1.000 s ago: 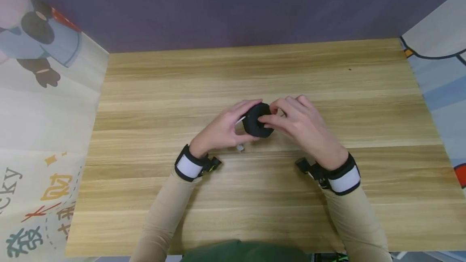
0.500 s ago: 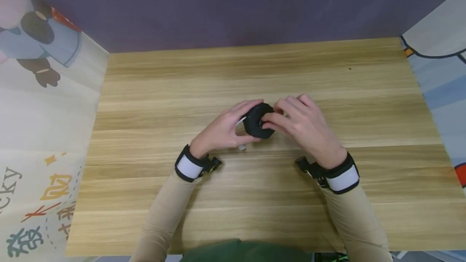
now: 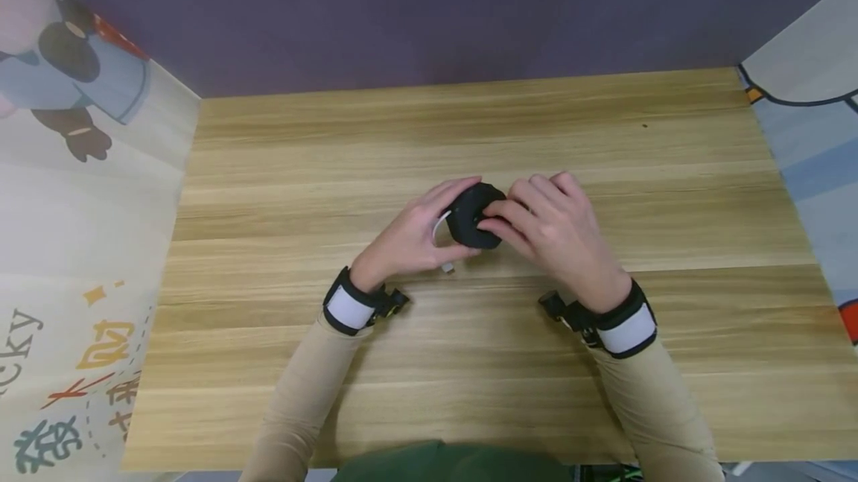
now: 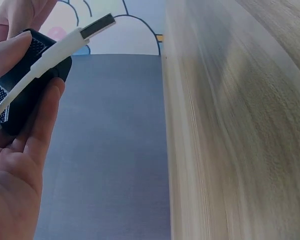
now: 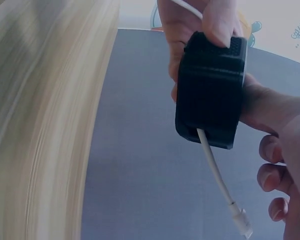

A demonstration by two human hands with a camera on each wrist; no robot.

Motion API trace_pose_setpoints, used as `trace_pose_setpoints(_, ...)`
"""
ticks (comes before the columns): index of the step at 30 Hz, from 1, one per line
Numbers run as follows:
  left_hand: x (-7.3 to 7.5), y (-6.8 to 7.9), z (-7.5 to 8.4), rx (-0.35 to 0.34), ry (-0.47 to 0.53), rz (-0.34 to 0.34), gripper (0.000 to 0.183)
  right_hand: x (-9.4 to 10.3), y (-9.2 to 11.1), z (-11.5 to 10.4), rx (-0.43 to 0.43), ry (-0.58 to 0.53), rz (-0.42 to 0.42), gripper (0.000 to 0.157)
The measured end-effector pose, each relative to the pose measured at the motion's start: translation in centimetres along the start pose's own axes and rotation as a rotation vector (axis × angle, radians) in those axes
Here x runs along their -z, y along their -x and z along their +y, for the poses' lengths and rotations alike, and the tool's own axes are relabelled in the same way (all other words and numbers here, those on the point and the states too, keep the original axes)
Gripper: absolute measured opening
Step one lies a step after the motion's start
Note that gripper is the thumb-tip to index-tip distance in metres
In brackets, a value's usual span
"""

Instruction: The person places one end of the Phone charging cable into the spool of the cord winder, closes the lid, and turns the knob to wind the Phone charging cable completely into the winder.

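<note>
A black, many-sided cable winder (image 3: 462,223) is held up over the wooden table. My left hand (image 3: 417,235) grips it by the rim, thumb on the near side and fingers on the far side. The thumb and index finger of my right hand (image 3: 556,236) pinch at its hollow middle, where the fingertips are partly hidden. White cable comes out of it; in the left wrist view one end carries a USB plug (image 4: 98,27) in front of the winder. In the right wrist view another length hangs from a slot and ends in a small white connector (image 5: 242,224).
The wooden table (image 3: 335,147) lies beneath both hands. A dark purple-grey panel (image 3: 429,20) borders its far edge. Printed cartoon panels (image 3: 74,191) flank both sides. Black wrist straps with small cameras (image 3: 390,305) sit on both wrists.
The winder has tilted and risen slightly away from the body. My right hand has shifted a little left with its fingers at the middle. The white cable by the left palm bows out more.
</note>
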State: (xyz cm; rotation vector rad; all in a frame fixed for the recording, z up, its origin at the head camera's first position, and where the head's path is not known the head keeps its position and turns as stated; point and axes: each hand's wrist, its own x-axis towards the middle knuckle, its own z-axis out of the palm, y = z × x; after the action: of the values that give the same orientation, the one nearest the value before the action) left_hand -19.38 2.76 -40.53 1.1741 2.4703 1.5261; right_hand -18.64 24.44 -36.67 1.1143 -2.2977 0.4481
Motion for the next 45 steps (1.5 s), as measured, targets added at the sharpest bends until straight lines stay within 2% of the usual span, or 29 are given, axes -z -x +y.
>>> trace_pose_setpoints(5,-0.2,0.1,-0.6,-0.022,-0.016,0.028,0.084,-0.1,-0.1,-0.2,-0.016,0.017,0.008,0.029)
trace_pose_setpoints(22,-0.5,-0.1,-0.6,-0.052,-0.021,0.089,0.083,-0.8,-0.3,-0.9,-0.12,0.044,0.04,0.03)
trace_pose_setpoints(35,-0.7,-0.1,-0.7,-0.051,-0.044,0.106,0.081,-1.3,-0.3,-1.5,-0.247,0.028,0.053,0.033)
trace_pose_setpoints(45,-0.8,-0.2,-0.5,-0.06,-0.092,0.146,0.083,-1.6,-0.4,-2.1,-0.34,0.016,0.12,0.035)
